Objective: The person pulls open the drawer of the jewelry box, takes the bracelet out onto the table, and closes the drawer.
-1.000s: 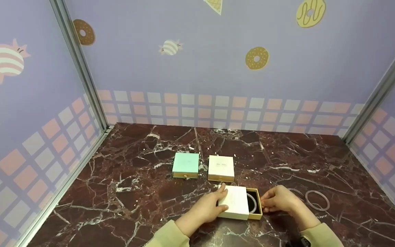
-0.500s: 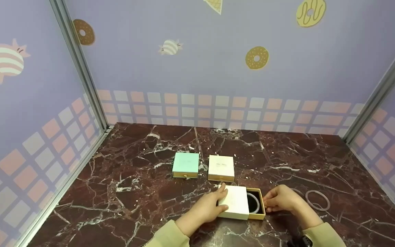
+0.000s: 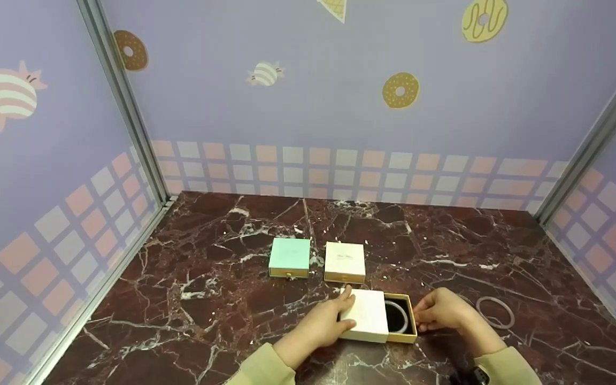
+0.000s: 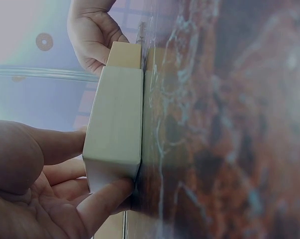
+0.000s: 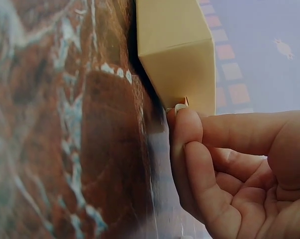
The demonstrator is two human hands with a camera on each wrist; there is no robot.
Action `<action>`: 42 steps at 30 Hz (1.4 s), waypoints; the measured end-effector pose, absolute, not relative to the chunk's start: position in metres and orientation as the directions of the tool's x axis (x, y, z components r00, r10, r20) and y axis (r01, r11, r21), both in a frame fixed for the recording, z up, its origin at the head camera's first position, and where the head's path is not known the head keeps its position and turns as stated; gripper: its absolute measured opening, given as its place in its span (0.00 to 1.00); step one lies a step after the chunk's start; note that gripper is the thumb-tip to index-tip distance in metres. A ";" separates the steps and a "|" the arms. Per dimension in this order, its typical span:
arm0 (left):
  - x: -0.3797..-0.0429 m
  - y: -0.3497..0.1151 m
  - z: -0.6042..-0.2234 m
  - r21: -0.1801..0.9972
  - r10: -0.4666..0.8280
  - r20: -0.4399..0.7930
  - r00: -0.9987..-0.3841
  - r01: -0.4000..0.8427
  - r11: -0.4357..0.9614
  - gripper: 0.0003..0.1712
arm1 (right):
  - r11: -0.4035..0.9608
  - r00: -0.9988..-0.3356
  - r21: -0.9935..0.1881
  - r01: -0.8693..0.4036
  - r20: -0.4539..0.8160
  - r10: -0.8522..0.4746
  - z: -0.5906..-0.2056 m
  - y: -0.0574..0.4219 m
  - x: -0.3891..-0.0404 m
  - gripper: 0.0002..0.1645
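Note:
A white drawer-style gift box [image 3: 366, 315] lies on the table with its yellow drawer [image 3: 403, 338] partly slid out to the right. Inside the drawer's dark lining rests a pale bangle [image 3: 403, 316], its left part covered by the box sleeve. My left hand [image 3: 325, 322] grips the sleeve at its left end, thumb on top and fingers against the end face in the left wrist view. Thumb and fingers of my right hand [image 3: 440, 310] pinch the small pull tab [image 5: 186, 101] on the drawer's front. Beside my right wrist lies another pale bangle [image 3: 495, 313].
Behind the white box stand a mint-green drawer box [image 3: 290, 256] and a cream drawer box [image 3: 345, 262], both closed. A further bangle [image 3: 467, 300] shows partly behind my right hand. Patterned panels [image 3: 308, 107] enclose the marble-look table [image 3: 206, 321].
My right hand has moved slightly right, drawing the drawer farther out. More of the bangle inside now shows. My left hand and the sleeve have stayed in place.

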State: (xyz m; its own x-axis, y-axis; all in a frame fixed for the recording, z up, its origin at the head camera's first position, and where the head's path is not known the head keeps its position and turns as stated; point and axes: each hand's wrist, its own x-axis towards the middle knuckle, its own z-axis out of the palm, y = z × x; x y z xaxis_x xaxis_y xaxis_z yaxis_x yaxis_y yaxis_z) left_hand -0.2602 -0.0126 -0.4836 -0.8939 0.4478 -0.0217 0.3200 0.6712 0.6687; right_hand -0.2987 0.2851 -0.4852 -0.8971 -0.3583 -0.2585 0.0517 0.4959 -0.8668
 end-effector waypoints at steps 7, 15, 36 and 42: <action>-0.260 -0.013 -0.483 0.672 0.447 -0.020 -0.894 0.319 0.668 0.35 | 0.511 -0.895 -0.858 0.050 -0.266 -0.358 -0.484 0.287 -0.299 0.08; -0.259 -0.013 -0.483 0.671 0.445 -0.013 -0.895 0.322 0.668 0.35 | 0.542 -0.895 -0.839 0.047 -0.276 -0.350 -0.481 0.291 -0.298 0.07; -0.260 -0.013 -0.483 0.665 0.441 -0.013 -0.897 0.321 0.674 0.35 | 0.585 -0.898 -0.810 0.038 -0.284 -0.335 -0.479 0.298 -0.298 0.06; -0.260 -0.013 -0.482 0.680 0.451 -0.036 -0.892 0.309 0.665 0.34 | 0.588 -0.895 -0.808 0.031 -0.284 -0.343 -0.478 0.298 -0.298 0.06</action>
State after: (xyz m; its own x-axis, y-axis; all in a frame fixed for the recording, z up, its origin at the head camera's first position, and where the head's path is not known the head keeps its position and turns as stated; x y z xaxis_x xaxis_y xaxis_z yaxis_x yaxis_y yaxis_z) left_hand -0.2597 -0.0129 -0.4823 -0.8920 0.4506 -0.0360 0.3086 0.6651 0.6800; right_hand -0.2979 0.2981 -0.4779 -0.8953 -0.3431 -0.2840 0.0312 0.5877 -0.8084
